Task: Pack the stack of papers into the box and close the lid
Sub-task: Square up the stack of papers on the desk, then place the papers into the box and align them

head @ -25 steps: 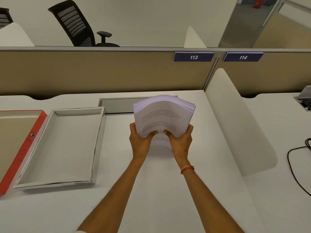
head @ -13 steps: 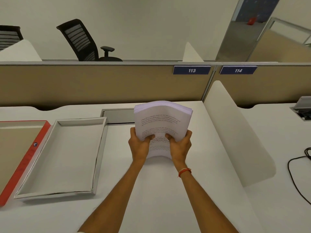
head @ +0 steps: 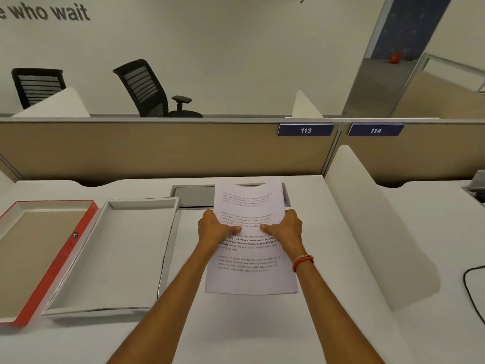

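A stack of printed white papers (head: 249,274) is held flat, slightly above the white desk, printed side up. My left hand (head: 214,228) grips its left edge and my right hand (head: 287,229) grips its right edge, thumbs on top. To the left lies the open white box (head: 168,248), shallow and with nothing inside. Further left lies its red-edged lid (head: 65,256), inner brown side up.
A grey cable hatch (head: 194,195) sits in the desk behind the papers. A white curved divider (head: 372,227) bounds the desk on the right, a beige partition (head: 157,148) at the back. A black cable (head: 469,290) lies at far right.
The stack, earlier upright and bent with its bottom edge on the desk, has been lowered flat. My hands shifted from its bottom edge to its sides. The camera tilted up.
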A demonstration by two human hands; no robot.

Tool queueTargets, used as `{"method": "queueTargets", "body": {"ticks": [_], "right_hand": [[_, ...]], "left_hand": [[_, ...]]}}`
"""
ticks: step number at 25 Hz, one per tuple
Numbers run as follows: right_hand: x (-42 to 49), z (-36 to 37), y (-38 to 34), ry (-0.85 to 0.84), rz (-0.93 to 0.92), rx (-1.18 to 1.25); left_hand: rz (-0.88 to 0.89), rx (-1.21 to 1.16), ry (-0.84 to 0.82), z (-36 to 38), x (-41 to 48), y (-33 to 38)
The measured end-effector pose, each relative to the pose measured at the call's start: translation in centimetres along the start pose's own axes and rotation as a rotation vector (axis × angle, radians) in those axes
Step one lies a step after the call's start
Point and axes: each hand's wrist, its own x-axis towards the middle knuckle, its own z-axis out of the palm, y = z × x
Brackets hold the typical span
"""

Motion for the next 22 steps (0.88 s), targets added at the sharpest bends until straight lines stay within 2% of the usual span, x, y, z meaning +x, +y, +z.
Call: {"method": "queueTargets", "body": {"ticks": [9,22], "right_hand": [[-3.6,6.4,-2.6,-0.069,0.013,0.039],[-9.6,25.1,-11.5,-0.169,0.005,0.033]], "left_hand": [[-0.057,0.011,0.05,-6.5,-0.3,-4.4],[-0.182,0.047,0.08,-23.9,4.0,-15.1]]}}
